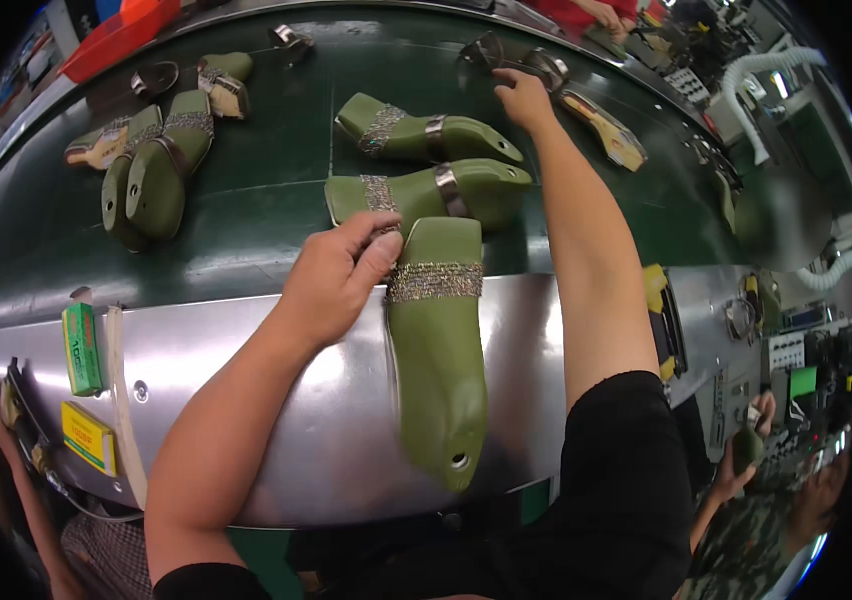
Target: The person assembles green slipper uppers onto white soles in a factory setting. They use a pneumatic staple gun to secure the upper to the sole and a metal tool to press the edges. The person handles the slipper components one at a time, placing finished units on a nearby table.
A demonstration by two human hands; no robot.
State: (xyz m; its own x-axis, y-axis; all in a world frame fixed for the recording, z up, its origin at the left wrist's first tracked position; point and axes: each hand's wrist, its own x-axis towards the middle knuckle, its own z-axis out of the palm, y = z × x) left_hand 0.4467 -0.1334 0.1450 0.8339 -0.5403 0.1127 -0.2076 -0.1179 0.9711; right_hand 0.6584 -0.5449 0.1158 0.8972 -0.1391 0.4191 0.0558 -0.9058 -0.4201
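Note:
A green shoe last (441, 350) with a glittery band around it lies toe toward me over the steel edge. My left hand (331, 275) is closed, thumb and fingers gripping that last beside its band. Just beyond are two more banded lasts, a nearer one (406, 195) and a farther one (416, 130), each with a dark shiny strap across the forepart. My right hand (526, 98) is stretched to the far side, index finger and thumb apart, close to a dark strap (483, 50). Another curved strap (548, 68) lies beside it.
More green lasts (158, 180) with glittery bands stand left on the dark green surface (266, 220). A green box (83, 347) and a yellow box (89, 438) sit on the steel ledge (206, 350). A beige-and-black upper piece (606, 130) lies right. Other people are at both sides.

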